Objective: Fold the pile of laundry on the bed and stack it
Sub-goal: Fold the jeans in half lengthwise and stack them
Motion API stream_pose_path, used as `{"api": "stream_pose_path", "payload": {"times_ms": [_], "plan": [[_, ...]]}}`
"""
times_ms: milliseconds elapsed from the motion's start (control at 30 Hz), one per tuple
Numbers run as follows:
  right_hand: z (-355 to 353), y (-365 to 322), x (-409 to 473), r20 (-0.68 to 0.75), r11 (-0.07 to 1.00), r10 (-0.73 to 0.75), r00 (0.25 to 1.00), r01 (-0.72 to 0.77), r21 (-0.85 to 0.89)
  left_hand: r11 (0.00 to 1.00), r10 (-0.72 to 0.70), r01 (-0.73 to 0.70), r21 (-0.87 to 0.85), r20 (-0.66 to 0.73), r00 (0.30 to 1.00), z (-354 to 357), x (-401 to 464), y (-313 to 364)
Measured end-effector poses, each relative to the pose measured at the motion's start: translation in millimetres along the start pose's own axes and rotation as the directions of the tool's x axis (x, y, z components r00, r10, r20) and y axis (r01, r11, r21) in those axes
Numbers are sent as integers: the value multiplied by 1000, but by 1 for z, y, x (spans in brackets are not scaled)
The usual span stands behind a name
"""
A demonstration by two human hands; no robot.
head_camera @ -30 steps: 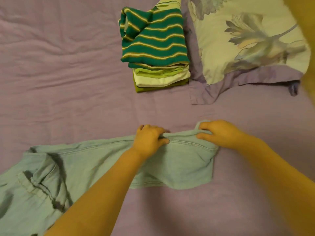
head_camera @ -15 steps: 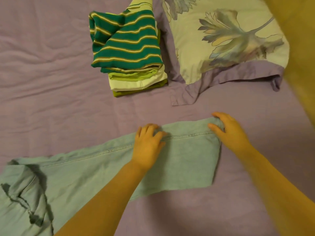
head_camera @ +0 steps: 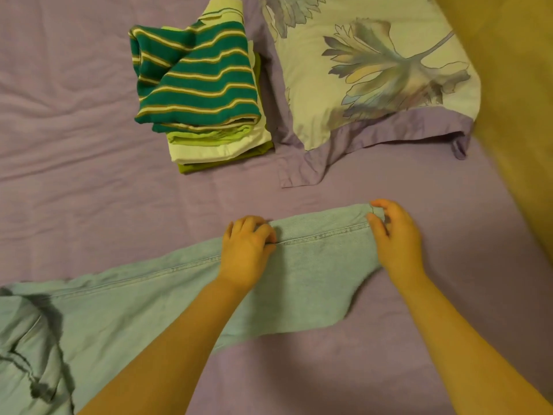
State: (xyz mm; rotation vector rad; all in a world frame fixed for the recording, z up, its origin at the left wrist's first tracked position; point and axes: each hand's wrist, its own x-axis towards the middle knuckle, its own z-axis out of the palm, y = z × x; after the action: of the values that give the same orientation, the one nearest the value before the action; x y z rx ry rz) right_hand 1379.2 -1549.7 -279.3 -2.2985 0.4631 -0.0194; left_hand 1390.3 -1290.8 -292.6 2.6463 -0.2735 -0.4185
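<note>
A pair of light blue jeans [head_camera: 314, 274] lay across the lavender sheet of the bed [head_camera: 89, 190], one leg stretched from the lower left of the view up toward the right, its stitched side seam running along the far edge. The waist end sat bunched and rumpled at the lower left corner. The left hand [head_camera: 247, 253] rested on the leg about midway along, its fingers curled over the far edge and gripping the denim at the seam. The right hand [head_camera: 395, 238] was at the hem end of the leg, thumb and forefinger pinching the far corner of the cuff, while the near corner of the hem lay flat on the sheet. The two hands were well apart along the same edge of the leg, both clamped on the fabric. Farther up the bed stood a stack of folded clothes [head_camera: 209, 121]: a green shirt with yellow and white stripes [head_camera: 197, 85] on top, a lime green piece under it, then a pale cream one, and an olive piece at the bottom. Just beside the stack, to its right, lay a pillow [head_camera: 374, 70] in a cream case printed with a large leaf and edged in lavender. A blurred yellow surface [head_camera: 514, 100] filled the upper right corner; what it was could not be told.
</note>
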Motion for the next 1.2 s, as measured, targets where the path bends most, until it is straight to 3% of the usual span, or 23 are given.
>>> {"api": "stream_pose_path", "payload": {"times_ms": [100, 200, 300, 367, 467, 533, 633, 833, 900, 967, 1067, 1133, 1200], "plan": [[-21, -1, 7, 91, 999, 25, 996, -23, -22, 983, 10, 13, -184, 126, 992, -16, -8, 3], [-22, -4, 23, 113, 987, 130, 985, -139, 74, 939, -78, 140, -313, 203, 976, -26, 6, 4], [-3, -11, 34, 170, 938, 215, 962, -251, 239, 958, -160, 204, -204, 214, 964, -20, 32, 5], [10, -3, 31, 216, 924, 247, 945, -297, 241, 987, -100, 128, -97, 254, 962, -6, 46, 10], [17, 16, 12, 167, 929, 312, 935, -337, 155, 996, -32, 51, -73, 249, 968, 9, 63, 24], [20, 27, -3, 107, 961, 274, 956, -276, 2, 997, -25, 42, -72, 227, 974, 13, 73, 32], [25, 32, -20, 134, 944, 294, 946, -266, -197, 992, -37, 56, -114, 164, 986, 11, 86, 43], [18, 36, -26, 15, 971, 217, 976, -214, -103, 994, -51, 80, -80, 311, 949, 10, 99, 51], [11, 40, -22, 41, 961, 200, 979, -188, -205, 987, -17, 77, -140, 390, 921, 9, 106, 53], [4, 52, -20, 53, 889, 140, 989, -102, -446, 977, 36, 61, -205, 439, 898, 12, 115, 61], [4, 61, -24, 134, 714, 160, 978, -21, -700, 959, 89, 23, -283, 377, 922, 26, 118, 77], [8, 57, -24, 93, 748, 159, 983, -59, -661, 947, 137, -20, -320, 345, 929, 36, 115, 89], [12, 45, -18, 4, 878, 146, 989, -128, -461, 928, 176, -44, -370, 331, 927, 42, 114, 97]]}}
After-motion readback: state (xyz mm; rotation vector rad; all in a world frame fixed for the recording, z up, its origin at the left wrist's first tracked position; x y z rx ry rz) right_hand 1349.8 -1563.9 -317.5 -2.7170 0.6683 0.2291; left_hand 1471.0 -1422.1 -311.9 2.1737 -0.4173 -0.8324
